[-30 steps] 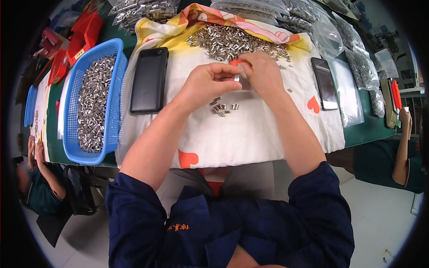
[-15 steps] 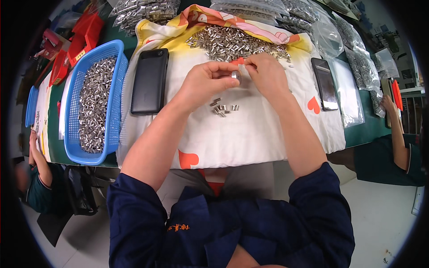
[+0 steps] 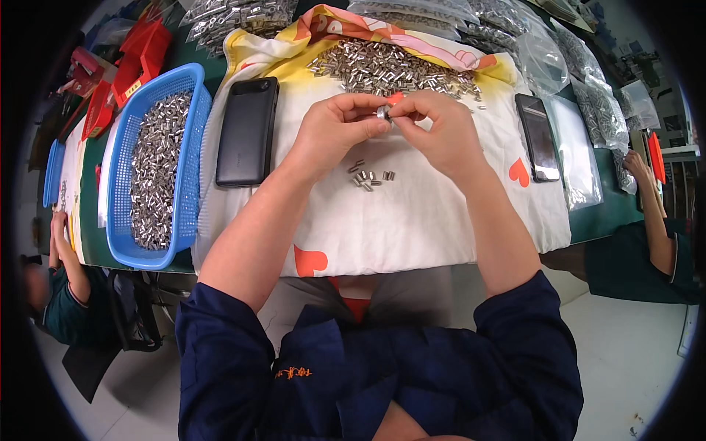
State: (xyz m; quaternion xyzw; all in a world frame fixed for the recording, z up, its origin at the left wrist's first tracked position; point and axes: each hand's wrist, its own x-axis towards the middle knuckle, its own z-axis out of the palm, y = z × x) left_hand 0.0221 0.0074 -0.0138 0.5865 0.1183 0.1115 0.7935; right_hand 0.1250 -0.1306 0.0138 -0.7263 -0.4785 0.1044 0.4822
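Between thumb and fingers, my left hand (image 3: 334,131) pinches a small round metal piece (image 3: 382,112), shiny with a dark opening or end. My right hand (image 3: 440,132) is closed in a pinch right against that piece; what its fingertips grip is too small to make out. Both hands are above a white cloth (image 3: 412,228) with red hearts. Several short metal sleeves (image 3: 365,179) lie loose on the cloth just below the hands. Beyond the fingers spreads a large heap of similar sleeves (image 3: 375,70), with a bit of red (image 3: 396,98) at its near edge.
A blue basket (image 3: 193,147) of metal sleeves stands on the left beside a black power bank (image 3: 246,132). A phone (image 3: 537,140) lies on the right. Bags of metal parts (image 3: 599,110) line the far and right sides. Red bins (image 3: 140,55) are far left; other people sit at both sides.
My right hand has turned and come in against the metal piece. A white bit seen at its fingertips before no longer shows. The loose sleeves lie as they were.
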